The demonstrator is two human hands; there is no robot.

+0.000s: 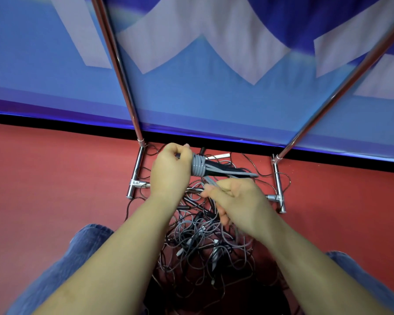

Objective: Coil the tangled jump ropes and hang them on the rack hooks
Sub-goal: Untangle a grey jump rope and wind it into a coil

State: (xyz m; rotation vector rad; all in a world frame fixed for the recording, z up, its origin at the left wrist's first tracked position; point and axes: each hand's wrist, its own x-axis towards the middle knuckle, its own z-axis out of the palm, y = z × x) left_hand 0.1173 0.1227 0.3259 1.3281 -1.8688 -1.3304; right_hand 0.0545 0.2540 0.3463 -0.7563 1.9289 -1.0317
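Grey rope bundle (198,165) is gripped by your left hand (171,165); your right hand (234,198) pinches its loose tail (210,180). Slack could unravel the wraps.

Single head-worn view looks steeply down, close over the floor (55,178).

1. Left hand (171,165) & right hand (234,201): both bare, no gloves, rings or watch.
2. Forearms (114,253): bare all the way to the bottom edge, no sleeves in view, no bands or markings.
3. Legs: blue denim jeans. Left knee (87,242) shows below-left of the left hand, right knee (344,262) low and right of the right hand.
4. Denim looks mid-blue, slightly faded w/ a woven texture; seams and pockets can't be made out.
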